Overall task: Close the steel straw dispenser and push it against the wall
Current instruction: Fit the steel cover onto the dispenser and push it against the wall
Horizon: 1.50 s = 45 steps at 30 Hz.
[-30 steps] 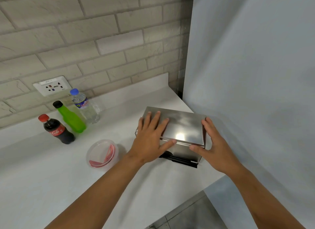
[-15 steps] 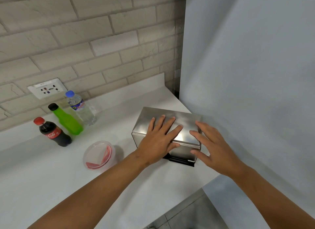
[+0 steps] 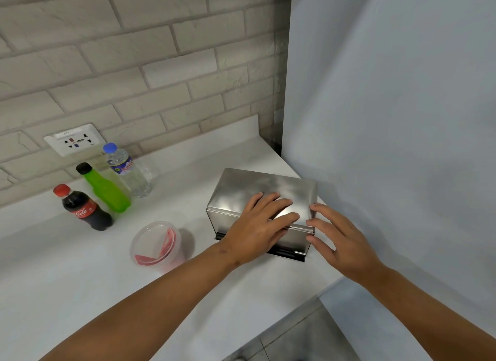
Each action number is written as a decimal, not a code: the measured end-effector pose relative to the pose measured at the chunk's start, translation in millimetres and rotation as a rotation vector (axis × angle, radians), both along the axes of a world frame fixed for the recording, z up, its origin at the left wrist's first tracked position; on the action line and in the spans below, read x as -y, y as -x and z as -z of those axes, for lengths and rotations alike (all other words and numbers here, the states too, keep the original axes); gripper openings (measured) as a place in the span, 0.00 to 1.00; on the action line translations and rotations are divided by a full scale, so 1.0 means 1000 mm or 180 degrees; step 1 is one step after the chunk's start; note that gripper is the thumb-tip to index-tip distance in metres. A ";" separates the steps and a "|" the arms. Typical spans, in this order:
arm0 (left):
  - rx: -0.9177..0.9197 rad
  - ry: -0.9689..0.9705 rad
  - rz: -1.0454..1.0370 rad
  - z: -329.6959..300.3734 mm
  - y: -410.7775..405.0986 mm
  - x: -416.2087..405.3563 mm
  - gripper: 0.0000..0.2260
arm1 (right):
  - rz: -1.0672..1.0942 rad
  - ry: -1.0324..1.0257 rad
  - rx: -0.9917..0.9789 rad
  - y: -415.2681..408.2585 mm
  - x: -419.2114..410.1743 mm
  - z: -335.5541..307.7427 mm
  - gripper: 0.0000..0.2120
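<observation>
The steel straw dispenser [image 3: 241, 188] is a shiny box with its lid down, standing on the white counter [image 3: 80, 285] close to the grey wall [image 3: 389, 119] on the right. My left hand [image 3: 257, 226] lies flat on the lid with fingers spread, covering its near left part. My right hand [image 3: 338, 237] is at the dispenser's near right corner, fingers apart, fingertips touching the lid edge and front face. A dark slot shows at the dispenser's front base.
A clear plastic tub [image 3: 157, 244] with red strips sits left of the dispenser. Further left stand a cola bottle [image 3: 83, 209], a green bottle [image 3: 106, 188] and a water bottle [image 3: 127, 171] by the brick wall, under a socket plate [image 3: 73, 140]. The counter's front edge [image 3: 268, 325] runs diagonally below my arms.
My right hand has moved from the dispenser's right side to its near right corner. The dispenser has slid a little away from me toward the back corner; my left hand stays on the lid.
</observation>
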<state>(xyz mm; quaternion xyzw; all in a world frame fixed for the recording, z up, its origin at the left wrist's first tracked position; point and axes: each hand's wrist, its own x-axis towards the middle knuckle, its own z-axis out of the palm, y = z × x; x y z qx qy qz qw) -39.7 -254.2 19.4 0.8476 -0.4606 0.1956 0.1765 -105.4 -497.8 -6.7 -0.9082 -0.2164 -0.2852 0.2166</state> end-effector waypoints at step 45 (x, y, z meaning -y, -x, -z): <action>-0.1540 -0.0917 0.0055 -0.056 -0.077 0.001 0.27 | 0.0555 -0.0506 -0.1793 -0.049 -0.008 -0.051 0.32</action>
